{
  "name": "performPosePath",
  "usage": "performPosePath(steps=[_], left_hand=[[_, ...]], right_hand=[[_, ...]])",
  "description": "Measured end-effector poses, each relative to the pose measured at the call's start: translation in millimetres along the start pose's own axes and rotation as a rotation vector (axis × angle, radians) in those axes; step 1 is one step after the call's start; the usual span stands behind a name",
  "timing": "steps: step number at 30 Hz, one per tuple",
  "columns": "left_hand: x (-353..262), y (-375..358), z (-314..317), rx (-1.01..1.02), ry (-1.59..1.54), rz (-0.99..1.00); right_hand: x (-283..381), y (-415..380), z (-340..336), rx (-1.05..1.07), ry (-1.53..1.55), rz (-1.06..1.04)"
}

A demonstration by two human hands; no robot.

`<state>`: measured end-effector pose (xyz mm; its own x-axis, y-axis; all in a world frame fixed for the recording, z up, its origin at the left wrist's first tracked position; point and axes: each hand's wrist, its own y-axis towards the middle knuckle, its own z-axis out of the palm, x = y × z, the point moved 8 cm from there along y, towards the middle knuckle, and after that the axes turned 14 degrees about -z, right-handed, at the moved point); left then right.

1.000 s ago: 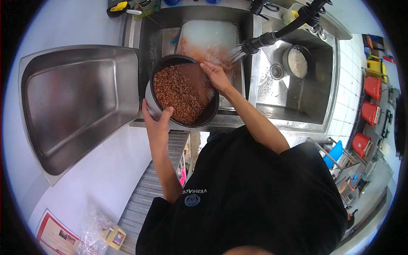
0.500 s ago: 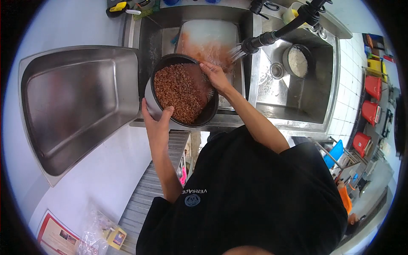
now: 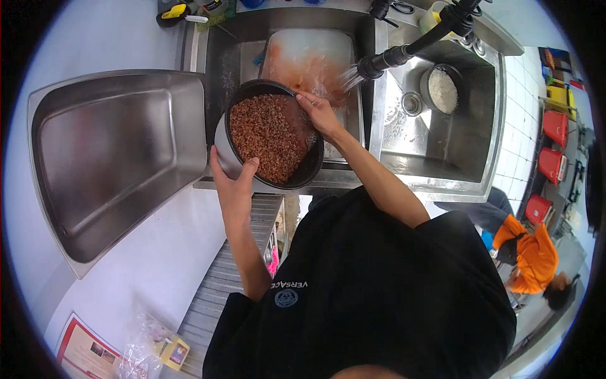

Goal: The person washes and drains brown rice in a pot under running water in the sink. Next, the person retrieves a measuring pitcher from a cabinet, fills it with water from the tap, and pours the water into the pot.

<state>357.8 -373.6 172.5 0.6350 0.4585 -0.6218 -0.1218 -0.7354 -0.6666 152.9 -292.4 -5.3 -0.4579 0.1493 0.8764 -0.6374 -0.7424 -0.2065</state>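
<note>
A round pot with a dark inside (image 3: 314, 163) is tilted over the sink's near edge, holding wet reddish-brown rice grains (image 3: 265, 136). Cloudy reddish water sits along its right side. My left hand (image 3: 235, 189) grips the pot's lower left, thumb over the rim and fingers under the pale outer wall. At the upper right, my right hand (image 3: 322, 115) clasps the rim. Just beyond the pot, a tub (image 3: 358, 117) in the sink holds water clouded with red. Water sprays into it from a black faucet (image 3: 386, 62).
A large steel pan (image 3: 107, 145) stands to the left. In the right-hand basin (image 3: 404, 148), another pot (image 3: 459, 85) contains white rice, near the drain (image 3: 411, 104). A person in an orange top (image 3: 536, 256) is at the far right, near several red bins (image 3: 555, 126).
My hands and the pot stay almost still. The red cloud in the tub water has shifted shape. At the far right, the person in orange has come further into view.
</note>
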Motion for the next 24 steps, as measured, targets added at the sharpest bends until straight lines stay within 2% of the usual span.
performPosePath(steps=[13,22,24], left_hand=[[-1,0,2,0.0,-0.008,0.033],[-1,2,2,-0.001,-0.002,0.067],[-2,1,2,-0.008,0.024,0.068]], right_hand=[[-4,0,0,-0.013,0.061,-0.002],[-2,0,-3,-0.01,-0.025,-0.039],[-5,-1,-4,-0.016,-0.047,0.015]])
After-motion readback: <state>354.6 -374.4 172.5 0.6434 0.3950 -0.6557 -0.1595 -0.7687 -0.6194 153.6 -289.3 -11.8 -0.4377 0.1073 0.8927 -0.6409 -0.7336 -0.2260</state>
